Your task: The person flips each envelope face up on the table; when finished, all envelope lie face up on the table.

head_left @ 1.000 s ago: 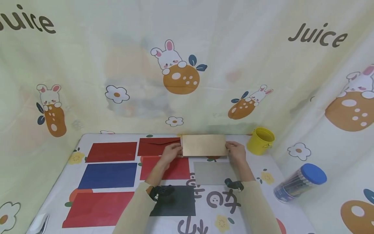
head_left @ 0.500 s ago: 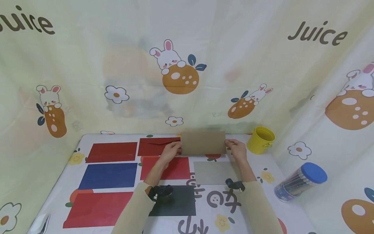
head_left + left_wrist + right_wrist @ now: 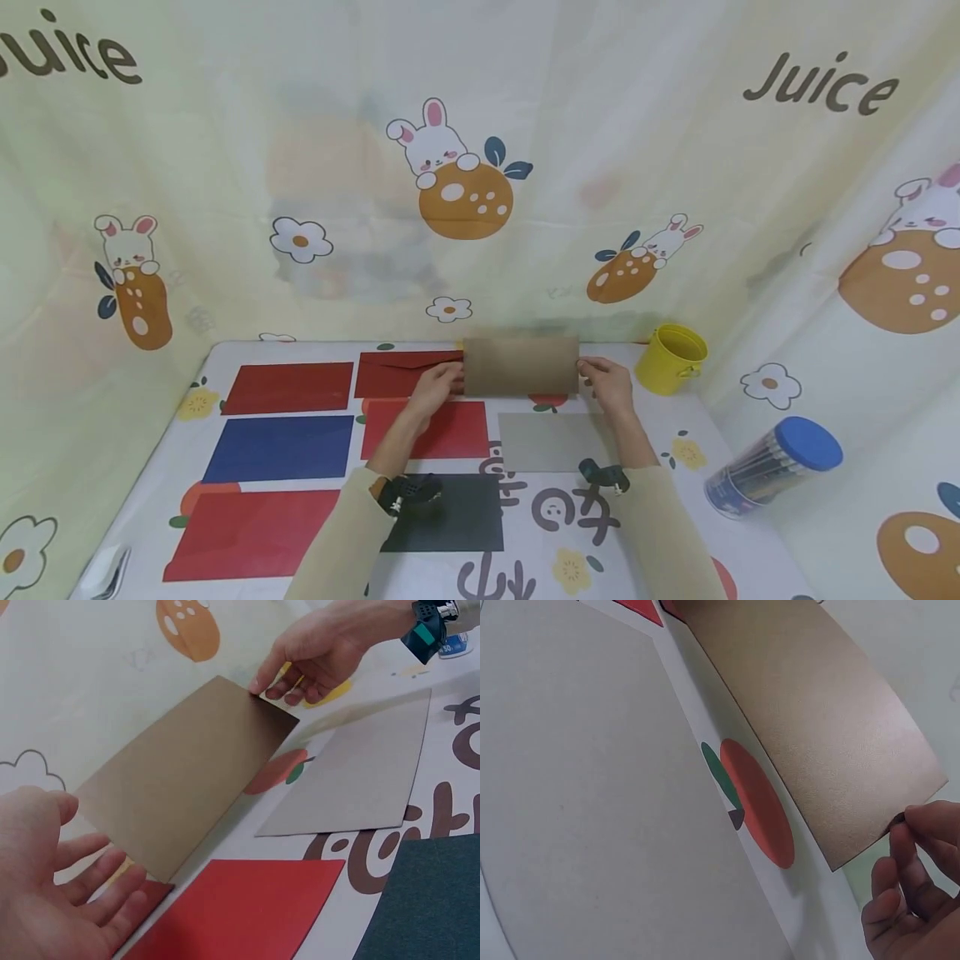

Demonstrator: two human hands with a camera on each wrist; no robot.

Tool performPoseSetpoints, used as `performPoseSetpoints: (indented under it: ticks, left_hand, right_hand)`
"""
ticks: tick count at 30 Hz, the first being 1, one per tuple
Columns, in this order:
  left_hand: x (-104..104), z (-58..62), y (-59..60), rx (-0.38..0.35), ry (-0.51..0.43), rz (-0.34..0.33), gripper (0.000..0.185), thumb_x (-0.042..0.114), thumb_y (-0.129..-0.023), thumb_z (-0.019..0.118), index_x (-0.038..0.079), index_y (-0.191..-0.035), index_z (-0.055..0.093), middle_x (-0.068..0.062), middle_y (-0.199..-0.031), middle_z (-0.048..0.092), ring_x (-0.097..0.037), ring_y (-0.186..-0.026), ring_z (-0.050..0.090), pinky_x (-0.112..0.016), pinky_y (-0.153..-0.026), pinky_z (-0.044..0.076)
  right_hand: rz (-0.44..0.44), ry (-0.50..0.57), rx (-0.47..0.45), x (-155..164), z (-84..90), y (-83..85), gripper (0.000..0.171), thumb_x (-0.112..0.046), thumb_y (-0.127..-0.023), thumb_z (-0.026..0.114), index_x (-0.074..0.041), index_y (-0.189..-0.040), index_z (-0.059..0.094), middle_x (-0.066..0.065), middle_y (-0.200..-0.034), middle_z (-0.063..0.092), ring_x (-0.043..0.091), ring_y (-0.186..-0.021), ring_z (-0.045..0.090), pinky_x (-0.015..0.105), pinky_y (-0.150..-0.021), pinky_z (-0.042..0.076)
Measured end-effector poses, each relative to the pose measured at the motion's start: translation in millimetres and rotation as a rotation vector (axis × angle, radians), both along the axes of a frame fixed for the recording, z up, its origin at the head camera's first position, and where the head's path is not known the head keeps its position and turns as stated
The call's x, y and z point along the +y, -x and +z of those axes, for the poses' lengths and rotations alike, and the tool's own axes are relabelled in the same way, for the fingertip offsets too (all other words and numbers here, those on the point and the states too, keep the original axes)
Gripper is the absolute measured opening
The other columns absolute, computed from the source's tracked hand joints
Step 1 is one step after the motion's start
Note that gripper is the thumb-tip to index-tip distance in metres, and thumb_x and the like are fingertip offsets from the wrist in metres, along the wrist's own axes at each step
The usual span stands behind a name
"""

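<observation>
A gold-brown envelope (image 3: pixel 521 367) is tilted up at the table's back edge, its broad side facing me. At its right edge, my right hand (image 3: pixel 609 385) pinches it between thumb and index finger, plain in the right wrist view; the other fingers curl loosely. My left hand (image 3: pixel 433 392) holds the opposite edge, thumb and fingers around its side; the contact is partly hidden. Below lies a grey-beige envelope (image 3: pixel 551 442). A dark red envelope (image 3: pixel 397 371) with a flap lies behind my left hand, and a bright red envelope (image 3: pixel 457 433) under that forearm.
Further left lie a dark red envelope (image 3: pixel 288 388), a blue envelope (image 3: pixel 281 447) and a large red envelope (image 3: pixel 251 533). A dark green envelope (image 3: pixel 457 521) lies nearer. A yellow bucket (image 3: pixel 670 360) and a blue-lidded tub of pens (image 3: pixel 772 467) stand right; a white object (image 3: pixel 101 575) sits front left.
The gold-brown envelope has tipped more upright and its face has turned darker, with its lower edge slightly further back. Both hands stay at its side edges, barely moved.
</observation>
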State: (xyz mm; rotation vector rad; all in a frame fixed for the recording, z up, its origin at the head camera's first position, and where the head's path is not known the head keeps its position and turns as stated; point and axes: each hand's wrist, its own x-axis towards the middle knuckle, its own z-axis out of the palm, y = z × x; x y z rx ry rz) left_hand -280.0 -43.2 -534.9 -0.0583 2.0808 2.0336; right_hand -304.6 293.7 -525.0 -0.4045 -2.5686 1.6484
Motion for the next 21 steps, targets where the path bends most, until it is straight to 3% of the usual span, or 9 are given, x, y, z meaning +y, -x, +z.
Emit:
performPoseSetpoints:
  ticks: [10,17,21]
  left_hand:
    - [1.8,1.6,2.5,0.003,0.026,0.014,0.044,0.036,-0.106,0.05,0.011,-0.141,0.057,-0.011,-0.135,0.062,-0.03,-0.12,0.061,-0.047,-0.103,0.048]
    - [3.1,2.5,2.4,0.005,0.014,0.022,0.052,0.047,-0.105,0.047,0.01,-0.141,0.056,-0.009,-0.135,0.063,-0.031,-0.123,0.06,-0.047,-0.103,0.048]
    - [4.4,4.3,1.2,0.011,0.0,0.016,0.056,0.05,-0.105,0.046,0.009,-0.142,0.055,-0.01,-0.137,0.063,-0.031,-0.125,0.06,-0.049,-0.104,0.046]
  right_hand:
    - [0.03,0.098,-0.017,3.4,3.1,-0.1,0.04,-0.038,-0.102,0.058,-0.007,-0.125,0.069,0.013,-0.116,0.07,0.024,-0.1,0.063,0.032,-0.078,0.052]
    - [0.026,0.156,-0.057,1.9,4.9,-1.4,0.067,-0.063,-0.096,0.054,-0.006,-0.13,0.066,0.015,-0.125,0.067,0.031,-0.112,0.059,0.04,-0.09,0.05]
    - [0.021,0.181,-0.05,2.1,4.4,-1.5,0.074,-0.068,-0.094,0.051,-0.005,-0.13,0.064,0.015,-0.126,0.068,0.031,-0.11,0.06,0.042,-0.087,0.051]
